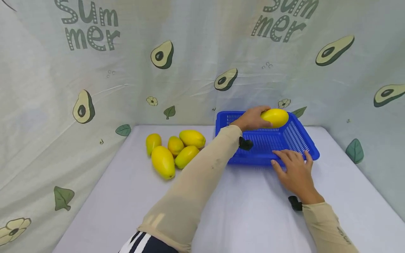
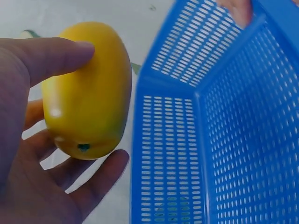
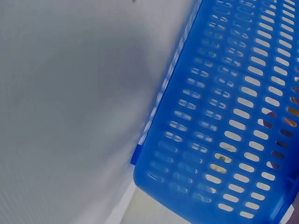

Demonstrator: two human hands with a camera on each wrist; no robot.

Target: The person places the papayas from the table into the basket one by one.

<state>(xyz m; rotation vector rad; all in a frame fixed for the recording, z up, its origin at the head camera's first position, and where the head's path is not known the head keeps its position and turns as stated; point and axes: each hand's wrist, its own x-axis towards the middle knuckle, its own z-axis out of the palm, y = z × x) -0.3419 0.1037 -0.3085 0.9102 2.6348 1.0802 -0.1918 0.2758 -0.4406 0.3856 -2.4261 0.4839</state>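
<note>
In the head view my left hand (image 1: 254,119) holds a yellow mango (image 1: 275,118) over the far part of a blue plastic basket (image 1: 265,161). The left wrist view shows the thumb laid across this mango (image 2: 88,102), with the other fingers behind and under it; its small green stem end faces the camera. My right hand (image 1: 295,172) rests on the basket's near rim, fingers spread and reaching over it. The basket's slotted wall (image 3: 219,116) fills much of the right wrist view, where the right hand's grip is not shown.
Several more yellow mangoes (image 1: 162,162) lie grouped on the left of the white-covered table (image 1: 240,207), beyond my left forearm. A pale curtain (image 1: 190,70) printed with avocados and leaves hangs behind the table and along its sides.
</note>
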